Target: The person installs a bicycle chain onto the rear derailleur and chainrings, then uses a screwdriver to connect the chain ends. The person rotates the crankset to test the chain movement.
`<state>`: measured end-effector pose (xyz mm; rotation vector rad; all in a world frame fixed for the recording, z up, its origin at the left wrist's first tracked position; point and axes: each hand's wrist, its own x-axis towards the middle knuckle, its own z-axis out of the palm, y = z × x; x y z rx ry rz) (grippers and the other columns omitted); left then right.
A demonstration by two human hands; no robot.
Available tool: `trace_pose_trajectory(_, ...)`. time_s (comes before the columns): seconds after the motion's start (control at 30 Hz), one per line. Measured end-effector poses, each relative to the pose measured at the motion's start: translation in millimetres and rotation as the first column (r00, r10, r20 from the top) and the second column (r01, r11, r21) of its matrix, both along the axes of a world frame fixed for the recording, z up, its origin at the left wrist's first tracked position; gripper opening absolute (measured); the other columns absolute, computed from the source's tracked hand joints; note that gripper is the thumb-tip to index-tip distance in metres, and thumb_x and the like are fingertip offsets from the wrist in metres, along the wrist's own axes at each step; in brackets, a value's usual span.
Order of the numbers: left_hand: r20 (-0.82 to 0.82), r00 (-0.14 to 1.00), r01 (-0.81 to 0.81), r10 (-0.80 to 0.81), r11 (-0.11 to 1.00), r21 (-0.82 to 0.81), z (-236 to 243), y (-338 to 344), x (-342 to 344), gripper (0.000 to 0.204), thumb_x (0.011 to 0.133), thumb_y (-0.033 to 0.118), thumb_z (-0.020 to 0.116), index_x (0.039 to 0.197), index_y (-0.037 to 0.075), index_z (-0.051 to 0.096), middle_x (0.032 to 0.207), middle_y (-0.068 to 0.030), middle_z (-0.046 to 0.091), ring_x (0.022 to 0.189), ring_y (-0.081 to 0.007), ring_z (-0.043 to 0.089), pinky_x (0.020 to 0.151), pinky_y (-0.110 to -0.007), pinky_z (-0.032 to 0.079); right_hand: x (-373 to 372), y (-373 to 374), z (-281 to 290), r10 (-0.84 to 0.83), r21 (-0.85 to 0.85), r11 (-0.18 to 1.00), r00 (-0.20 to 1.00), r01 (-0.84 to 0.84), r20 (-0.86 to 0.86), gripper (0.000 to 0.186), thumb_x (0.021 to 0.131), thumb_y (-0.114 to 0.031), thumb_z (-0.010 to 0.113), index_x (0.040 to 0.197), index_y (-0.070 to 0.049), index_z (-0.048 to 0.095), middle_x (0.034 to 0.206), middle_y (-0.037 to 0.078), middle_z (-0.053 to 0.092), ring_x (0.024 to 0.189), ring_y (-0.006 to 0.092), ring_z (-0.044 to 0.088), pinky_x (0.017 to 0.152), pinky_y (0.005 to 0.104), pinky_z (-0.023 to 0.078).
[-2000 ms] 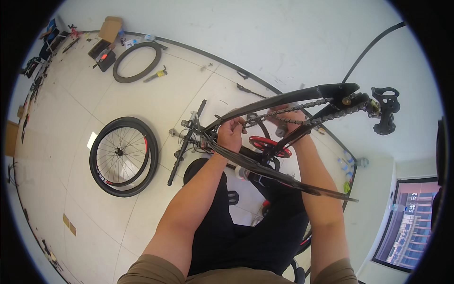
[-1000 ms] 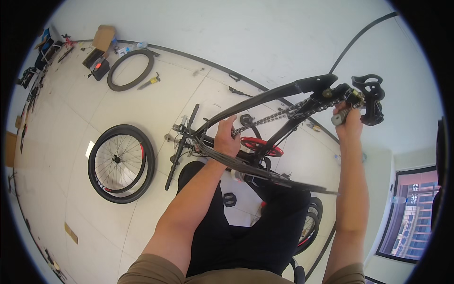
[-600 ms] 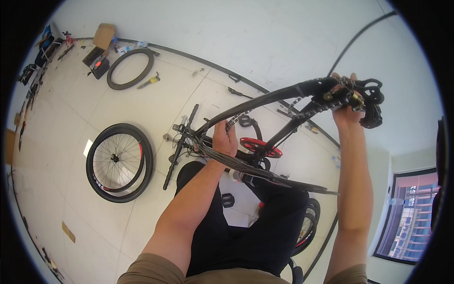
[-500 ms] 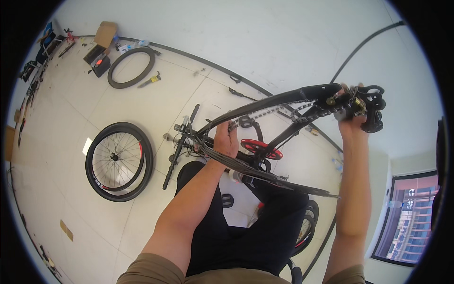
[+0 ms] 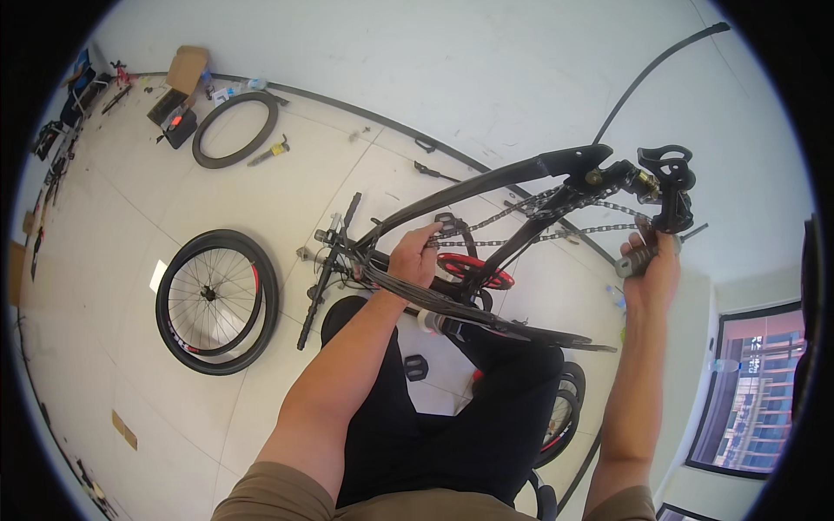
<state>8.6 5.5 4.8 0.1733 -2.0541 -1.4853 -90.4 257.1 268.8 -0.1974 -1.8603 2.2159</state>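
A black bicycle frame [image 5: 469, 192] lies across in front of my legs. Bundled black cables [image 5: 417, 293] run along its near side. From my left hand [image 5: 413, 257], closed on the chain [image 5: 556, 234], two strands stretch right toward the rear derailleur [image 5: 673, 187]. Just below the derailleur is my right hand [image 5: 653, 276], its fingers wrapped round a grey-handled screwdriver [image 5: 636, 262] whose thin shaft points up and right. Its fingertips are close to the chain end; whether they touch it I cannot tell. A red chainring [image 5: 474, 271] and a pedal [image 5: 449, 225] sit near my left hand.
A spoked wheel with a tyre [image 5: 272, 304] lies on the floor at left. Beyond are a loose tyre [image 5: 198, 143], a yellow-and-black tool [image 5: 271, 151] and an open cardboard box [image 5: 187, 69]. A white wall [image 5: 486, 78] rises behind; more wheels [image 5: 565, 417] lie beside my right leg.
My right hand has dropped from behind the derailleur to just below it, bringing the screwdriver into clearer view. The chain now spreads into two separate strands. My left hand has shifted slightly.
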Motion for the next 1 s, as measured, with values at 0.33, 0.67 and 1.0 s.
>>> trace_pose_trajectory(0.33, -0.111, 0.993, -0.031, 0.036, 0.998, 0.047, 15.5, -5.1, 0.7, 0.024, 0.095, 0.018, 0.057, 0.111, 0.000, 0.060, 0.089, -0.0126, 0.056, 0.084, -0.0242, 0.056, 0.078, -0.032, 0.046, -27.0, 3.8, -24.2, 0.017, -0.052, 0.999, 0.997, -0.014, 0.069, 0.021, 0.097, -0.023, 0.058, 0.102, -0.003, 0.055, 0.086, 0.009, 0.061, 0.063, 0.0151, 0.054, 0.055, 0.0340, 0.051)
trace_pose_trajectory(0.67, -0.113, 0.990, -0.079, 0.087, 0.994, 0.079, 13.6, -0.7, -0.9, 0.023, 0.080, 0.017, 0.069, 0.098, 0.002, 0.064, 0.091, -0.0133, 0.060, 0.086, -0.0288, 0.056, 0.079, -0.037, 0.046, -25.6, 1.1, -25.8, 0.063, 0.023, 0.997, 0.983, -0.068, 0.174, 0.025, 0.099, -0.030, 0.051, 0.099, -0.006, 0.054, 0.085, 0.005, 0.054, 0.060, 0.0143, 0.049, 0.053, 0.0323, 0.045)
trace_pose_trajectory(1.0, 0.030, 0.997, 0.046, -0.070, 0.864, 0.501, -2.9, -13.4, -2.8, 0.019, 0.090, 0.016, 0.062, 0.101, 0.000, 0.062, 0.087, -0.0040, 0.060, 0.083, -0.0129, 0.054, 0.077, -0.027, 0.044, -29.5, -0.1, -12.3, 0.081, -0.049, 0.995, 0.997, -0.081, 0.000, 0.024, 0.097, -0.027, 0.054, 0.099, -0.003, 0.055, 0.089, 0.007, 0.058, 0.065, 0.0160, 0.053, 0.057, 0.0338, 0.049)
